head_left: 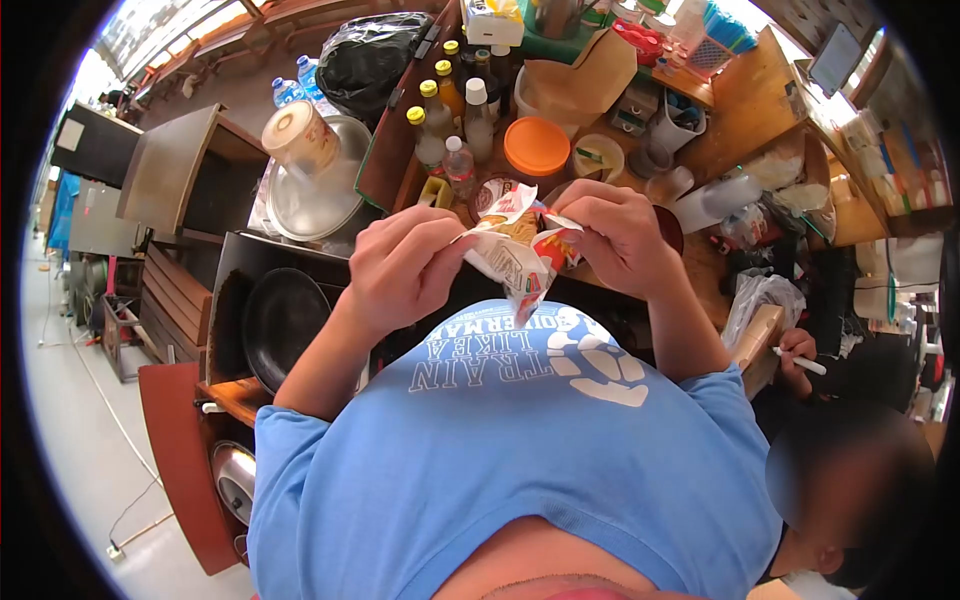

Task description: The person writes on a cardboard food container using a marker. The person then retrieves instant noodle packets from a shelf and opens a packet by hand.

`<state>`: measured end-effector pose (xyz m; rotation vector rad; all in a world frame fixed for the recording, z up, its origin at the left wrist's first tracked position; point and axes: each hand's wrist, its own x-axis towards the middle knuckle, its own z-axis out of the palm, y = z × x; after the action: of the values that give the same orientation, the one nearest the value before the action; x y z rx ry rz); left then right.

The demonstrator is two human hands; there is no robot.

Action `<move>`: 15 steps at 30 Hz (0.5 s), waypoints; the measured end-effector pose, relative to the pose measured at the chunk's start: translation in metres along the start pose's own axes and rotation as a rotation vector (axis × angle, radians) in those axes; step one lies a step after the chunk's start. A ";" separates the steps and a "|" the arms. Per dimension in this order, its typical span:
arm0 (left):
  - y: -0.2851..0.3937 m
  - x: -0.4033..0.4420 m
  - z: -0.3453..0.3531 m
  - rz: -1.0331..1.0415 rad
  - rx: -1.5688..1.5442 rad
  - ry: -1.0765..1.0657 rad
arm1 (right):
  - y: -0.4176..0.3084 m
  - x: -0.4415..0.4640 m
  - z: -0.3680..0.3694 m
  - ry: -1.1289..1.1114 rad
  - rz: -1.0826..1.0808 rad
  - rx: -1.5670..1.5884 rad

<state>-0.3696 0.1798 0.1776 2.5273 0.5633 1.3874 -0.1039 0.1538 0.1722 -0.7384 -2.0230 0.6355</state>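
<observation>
A torn-open instant noodle packet (515, 268) is stretched between my two hands in front of my chest. Yellowish dry noodles (517, 228) show in its opening. My left hand (412, 262) is closed, pinching the packet's left edge between thumb and fingers. On the other side, my right hand (615, 235) grips the red and yellow printed edge. Just beyond the packet stands a tub with an orange lid (536, 146), and a small clear bottle (459, 166) is near my left hand.
Several sauce bottles (430, 105) stand at the back. A black pan (287, 330) lies to the left, below a large metal lid (315, 195) with a paper-like tub (298, 135) on it. At right, another person's hand (797, 350) holds a white stick-like object.
</observation>
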 end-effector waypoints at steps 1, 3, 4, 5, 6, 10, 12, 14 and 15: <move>0.000 -0.002 0.005 -0.062 -0.045 -0.058 | 0.007 -0.003 0.005 0.066 -0.006 0.053; 0.001 -0.011 0.009 -0.162 -0.110 -0.156 | 0.027 -0.017 0.010 0.108 0.049 0.081; 0.001 -0.015 0.010 -0.163 -0.112 -0.156 | 0.039 -0.025 0.010 0.148 0.103 0.110; 0.001 -0.020 0.011 -0.162 -0.114 -0.174 | 0.050 -0.034 0.010 0.105 0.111 0.203; 0.001 -0.026 0.014 -0.167 -0.117 -0.192 | 0.057 -0.037 0.014 0.100 0.118 0.208; -0.004 -0.029 0.024 -0.016 -0.253 -0.358 | 0.079 -0.060 0.049 0.153 0.198 0.815; 0.001 -0.004 0.021 -0.012 -0.141 -0.169 | 0.073 -0.057 0.061 0.080 0.208 0.990; 0.012 0.006 0.024 -0.059 -0.097 -0.237 | 0.069 -0.060 0.070 0.068 0.206 1.136; 0.013 0.007 0.031 -0.075 -0.076 -0.333 | 0.071 -0.067 0.075 0.074 0.317 1.200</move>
<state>-0.3373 0.1707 0.1708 2.5684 0.5225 0.9151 -0.1193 0.1441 0.0510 -0.3054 -1.1023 1.7294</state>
